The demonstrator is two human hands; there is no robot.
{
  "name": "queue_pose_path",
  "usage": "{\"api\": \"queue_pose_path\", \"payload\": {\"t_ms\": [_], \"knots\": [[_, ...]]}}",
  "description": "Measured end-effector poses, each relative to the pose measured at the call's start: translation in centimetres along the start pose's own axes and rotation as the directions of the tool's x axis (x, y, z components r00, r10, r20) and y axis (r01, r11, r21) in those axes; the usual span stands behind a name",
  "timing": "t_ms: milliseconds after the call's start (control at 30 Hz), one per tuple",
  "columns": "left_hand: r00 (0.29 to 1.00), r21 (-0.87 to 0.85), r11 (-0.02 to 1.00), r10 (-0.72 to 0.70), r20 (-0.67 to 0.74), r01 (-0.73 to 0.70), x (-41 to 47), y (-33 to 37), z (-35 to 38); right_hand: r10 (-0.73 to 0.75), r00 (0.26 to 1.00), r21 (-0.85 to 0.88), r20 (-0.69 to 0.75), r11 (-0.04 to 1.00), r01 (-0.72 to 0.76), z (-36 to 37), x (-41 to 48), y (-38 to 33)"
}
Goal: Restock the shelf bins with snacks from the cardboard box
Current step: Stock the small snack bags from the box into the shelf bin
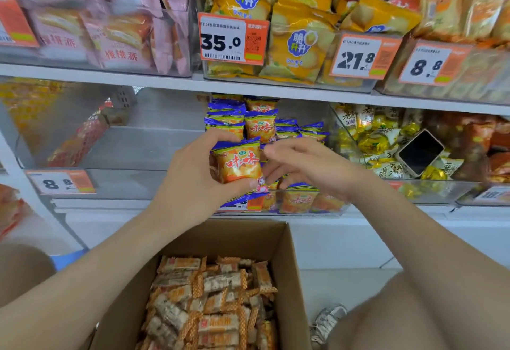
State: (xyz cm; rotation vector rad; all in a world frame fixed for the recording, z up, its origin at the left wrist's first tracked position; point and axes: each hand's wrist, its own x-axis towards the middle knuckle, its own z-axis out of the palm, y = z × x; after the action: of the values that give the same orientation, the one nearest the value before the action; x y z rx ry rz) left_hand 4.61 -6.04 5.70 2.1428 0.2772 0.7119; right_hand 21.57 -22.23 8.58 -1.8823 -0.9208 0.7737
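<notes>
The left hand (193,173) pinches 1 orange-and-blue snack packet (238,163) between thumb and fingers, at the front of the middle shelf bin (327,207). The right hand (306,167), blurred, seems loosely curled just right of it. Near, the cardboard box (288,253) holds wrapped snacks (215,302).

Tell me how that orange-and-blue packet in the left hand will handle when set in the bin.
Probably light: the left hand holds the packet by thumb and fingertips alone. It looks puffed, so likely squashy and crushable. Glossy film may slide; the stacked packets behind sit tilted.
</notes>
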Motion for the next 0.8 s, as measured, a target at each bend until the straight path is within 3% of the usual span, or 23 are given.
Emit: {"api": "queue_pose_path", "payload": {"t_ms": [67,233,333,400,567,700,800], "knots": [[1.0,-0.085,0.996,-0.011,-0.008,0.01,0.1,0.3,0.3,-0.031,0.996,0.073,0.08,0.997,0.025,0.9,-1.3,-0.1],[1.0,-0.09,0.996,0.0,0.017,0.001,0.6,0.3,0.7,-0.045,0.997,0.154,-0.069,0.987,0.055,0.7,-0.4,0.5],[0.996,0.145,0.986,0.083,-0.038,-0.077,0.9,-0.4,1.0,-0.043,0.99,0.155,-0.136,0.986,0.064,0.0,1.0,1.0],[0.988,0.285,0.952,0.133,-0.076,-0.106,1.0,-0.8,1.2,-0.021,0.965,0.146,-0.26,0.987,0.06,-0.1,2.1,1.5],[0.98,0.531,0.83,0.198,0.007,-0.171,1.4,-2.6,2.0,0.007,0.858,-0.002,-0.514,1.0,-0.009,0.0,5.5,3.2],[0.985,0.627,0.76,0.143,0.098,-0.173,1.4,-3.4,2.7,-0.059,0.821,-0.219,-0.568,0.972,-0.081,0.7,7.9,4.0],[0.986,0.631,0.758,0.13,0.105,-0.167,1.4,-3.5,2.8,-0.088,0.808,-0.27,-0.582,0.959,-0.09,1.1,8.9,4.2]]}}
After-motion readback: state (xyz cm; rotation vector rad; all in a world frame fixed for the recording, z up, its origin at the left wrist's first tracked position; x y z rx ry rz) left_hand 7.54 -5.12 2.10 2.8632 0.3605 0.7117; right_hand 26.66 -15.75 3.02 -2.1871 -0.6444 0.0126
